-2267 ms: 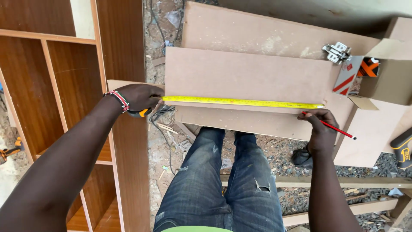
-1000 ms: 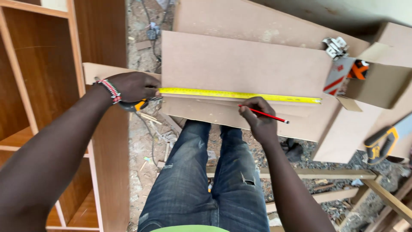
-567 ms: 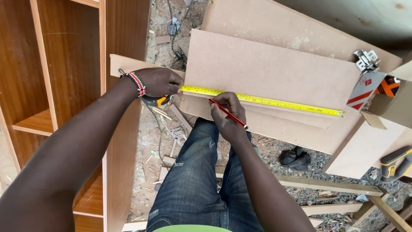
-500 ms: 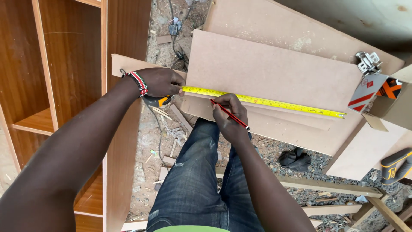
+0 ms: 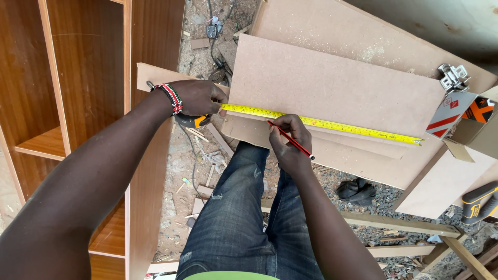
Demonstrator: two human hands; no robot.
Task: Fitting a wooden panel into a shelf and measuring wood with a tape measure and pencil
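Observation:
My left hand [image 5: 199, 97] grips the case of a yellow tape measure at the left end of a brown fibreboard panel [image 5: 332, 83]. The yellow tape [image 5: 332, 124] runs rightwards along the panel's near edge, and its hook sits at the right end. My right hand [image 5: 290, 141] holds a red pencil [image 5: 291, 141] with its tip touching the panel right by the tape, near the left end. A beaded bracelet is on my left wrist.
A dark wood shelf cabinet [image 5: 78, 103] stands at the left. More boards lie under and behind the panel. A cardboard box [image 5: 467, 119] with metal hinges [image 5: 452, 78] is at the right, and a yellow and black power tool [image 5: 480, 199] lies at the lower right. Wood scraps litter the ground.
My right hand with the pencil has slid from the tape's right end to near its left end. My left hand has kept hold of the tape case.

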